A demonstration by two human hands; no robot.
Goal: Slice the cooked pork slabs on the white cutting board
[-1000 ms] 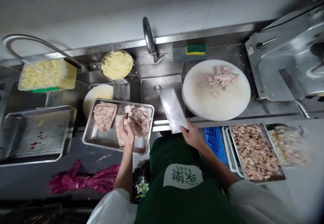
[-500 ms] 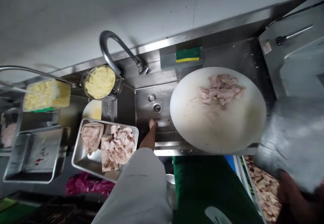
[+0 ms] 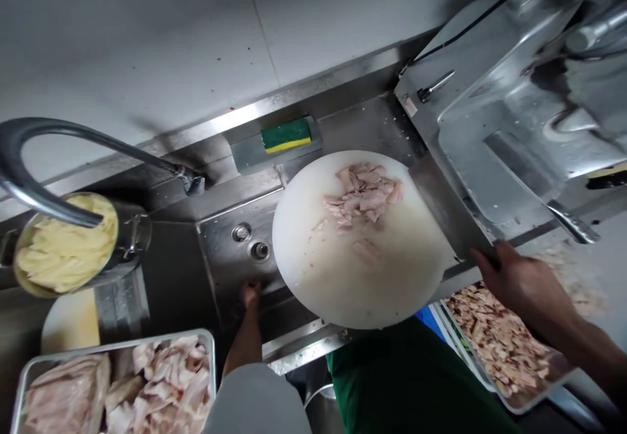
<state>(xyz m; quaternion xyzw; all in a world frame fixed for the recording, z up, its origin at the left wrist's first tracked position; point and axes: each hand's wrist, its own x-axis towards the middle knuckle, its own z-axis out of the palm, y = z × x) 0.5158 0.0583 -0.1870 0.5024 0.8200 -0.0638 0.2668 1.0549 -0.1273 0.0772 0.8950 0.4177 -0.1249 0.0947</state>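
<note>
Right hand [image 3: 519, 283] is closed round the cleaver [image 3: 441, 205], blade overlapping the cutting board's [image 3: 323, 283] right edge near sliced meat [image 3: 362, 193]; left hand [image 3: 251, 293] over the sink [image 3: 223, 257], grip indeterminable; judged step: cleaver placement, calling for blade control.

Grey wall [image 3: 171, 48] behind steel counter [image 3: 353, 121]

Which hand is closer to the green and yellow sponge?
Left. The left hand is down in the sink, on the sponge's near side; the right hand is farther off, past the round white board, gripping a cleaver.
</note>
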